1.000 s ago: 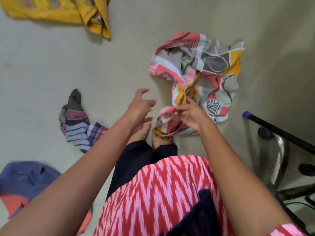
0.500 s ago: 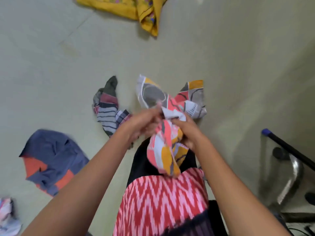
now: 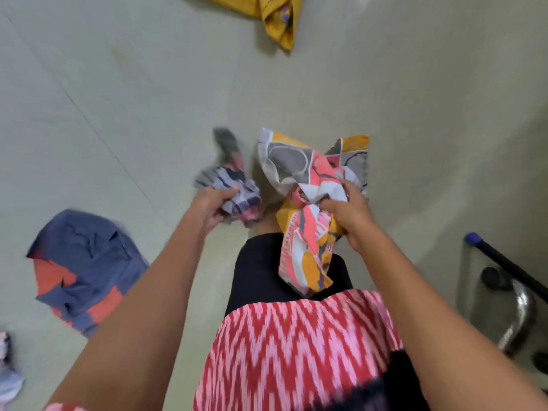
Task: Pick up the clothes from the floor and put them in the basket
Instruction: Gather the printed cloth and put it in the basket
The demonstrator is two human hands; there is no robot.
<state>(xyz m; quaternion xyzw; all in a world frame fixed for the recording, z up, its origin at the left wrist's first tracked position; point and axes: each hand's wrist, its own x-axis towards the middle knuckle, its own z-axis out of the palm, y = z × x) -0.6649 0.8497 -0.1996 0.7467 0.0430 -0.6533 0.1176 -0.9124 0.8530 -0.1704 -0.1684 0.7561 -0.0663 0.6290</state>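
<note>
Blue-and-orange garment (image 3: 86, 262) lying flat by the floor's (image 3: 118, 114) left edge. Patterned cloth (image 3: 308, 179) hanging above mid-floor, right hand (image 3: 347, 215) gripping its bunched middle. Yellow garment (image 3: 275, 16) lying at far edge. Left hand (image 3: 212, 207) clutching blurred striped cloth (image 3: 234, 188).

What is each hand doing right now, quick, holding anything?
Left hand: closed, gripping the striped cloth.
Right hand: closed, gripping the bunched, multicoloured patterned cloth.
</note>
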